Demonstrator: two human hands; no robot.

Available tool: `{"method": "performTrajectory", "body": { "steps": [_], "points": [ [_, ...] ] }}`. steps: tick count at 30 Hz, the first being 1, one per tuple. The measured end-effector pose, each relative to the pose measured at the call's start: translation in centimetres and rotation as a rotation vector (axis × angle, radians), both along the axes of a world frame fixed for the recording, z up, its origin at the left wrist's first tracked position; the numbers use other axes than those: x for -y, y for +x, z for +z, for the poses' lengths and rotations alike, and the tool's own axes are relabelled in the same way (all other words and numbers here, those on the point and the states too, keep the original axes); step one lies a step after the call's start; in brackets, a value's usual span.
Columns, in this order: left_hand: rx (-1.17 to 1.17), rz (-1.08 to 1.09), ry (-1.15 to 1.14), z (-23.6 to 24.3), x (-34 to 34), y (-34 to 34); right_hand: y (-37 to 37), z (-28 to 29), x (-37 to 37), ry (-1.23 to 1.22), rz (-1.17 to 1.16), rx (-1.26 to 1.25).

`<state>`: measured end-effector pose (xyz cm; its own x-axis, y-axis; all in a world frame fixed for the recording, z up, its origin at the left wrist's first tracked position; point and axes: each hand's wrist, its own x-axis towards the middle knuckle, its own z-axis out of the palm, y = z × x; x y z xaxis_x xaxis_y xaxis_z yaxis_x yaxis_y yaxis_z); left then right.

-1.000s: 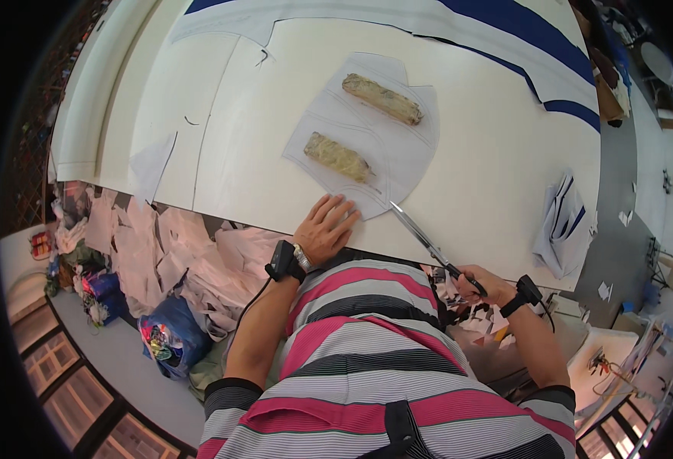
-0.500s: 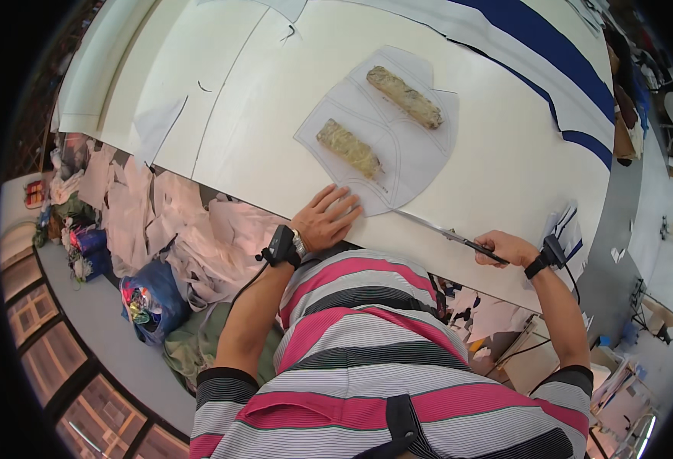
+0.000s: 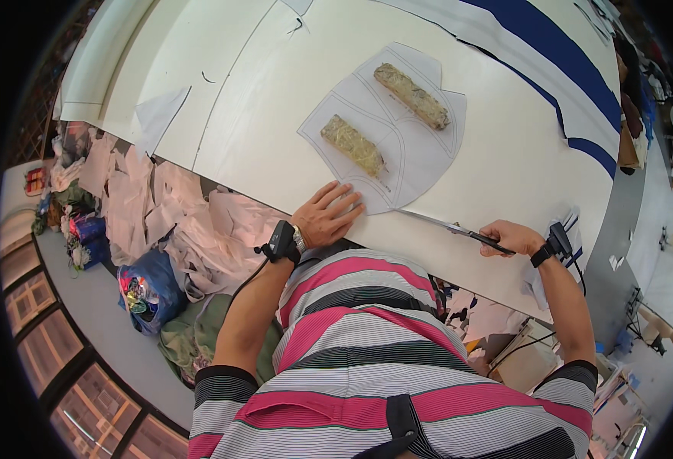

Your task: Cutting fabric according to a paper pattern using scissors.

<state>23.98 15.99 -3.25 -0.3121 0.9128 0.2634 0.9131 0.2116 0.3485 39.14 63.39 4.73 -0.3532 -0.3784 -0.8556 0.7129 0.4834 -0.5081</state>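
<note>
A rounded white paper pattern piece (image 3: 421,170) with drawn curved lines lies flat on the white tabletop (image 3: 252,161). Two oblong yellowish wrapped bars, a nearer one (image 3: 354,147) and a farther one (image 3: 413,96), rest on top of it. My left hand (image 3: 327,218) is spread flat at the table's near edge, fingertips at the pattern's lower left corner. In my right hand (image 3: 511,237) are long scissors (image 3: 437,222) with dark handles, my fingers closed around them. Their blades point left, and the tips touch the pattern's bottom edge. How far the blades are apart is hard to see.
White and navy fabric (image 3: 551,46) stretches across the far right of the table. A pale roll (image 3: 111,53) lies far left, near a loose white scrap (image 3: 160,115). Pinkish-white scraps (image 3: 191,218) and a blue bag (image 3: 153,294) sit below the left table edge.
The scissors' handles have swung slightly, and my right hand has shifted a little up and to the right. My left hand stays on the pattern's corner. The whole view has tilted slightly.
</note>
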Motion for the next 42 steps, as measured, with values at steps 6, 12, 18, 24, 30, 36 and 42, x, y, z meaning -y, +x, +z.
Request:
{"method": "performTrajectory", "body": {
  "steps": [6, 12, 18, 24, 30, 36, 42],
  "points": [
    [-0.005, -0.005, -0.008, 0.1, 0.1, 0.0, -0.2, 0.4, 0.2, -0.011, -0.016, 0.001],
    [-0.015, -0.012, 0.001, -0.1, -0.1, -0.2, 0.1, 0.1, -0.2, -0.012, -0.01, 0.04],
    [-0.018, -0.014, -0.003, 0.2, -0.1, -0.1, 4.5, 1.4, 2.4, 0.019, -0.069, -0.038],
    [0.004, -0.008, 0.01, 0.3, -0.2, -0.1, 13.6, 1.0, 6.3, -0.38, -0.59, 0.3],
    [0.012, -0.019, 0.012, 0.0, -0.1, -0.3, 18.1, -0.4, 11.8, -0.843, -0.895, 0.569],
    [-0.004, -0.026, 0.008, -0.1, -0.1, -0.4, 16.2, -1.2, 14.6, -0.815, -0.903, 0.399],
    [0.012, -0.021, 0.011, -0.1, -0.2, -0.3, 14.0, -1.0, 17.6, -0.406, -0.874, 0.102]
  ]
}}
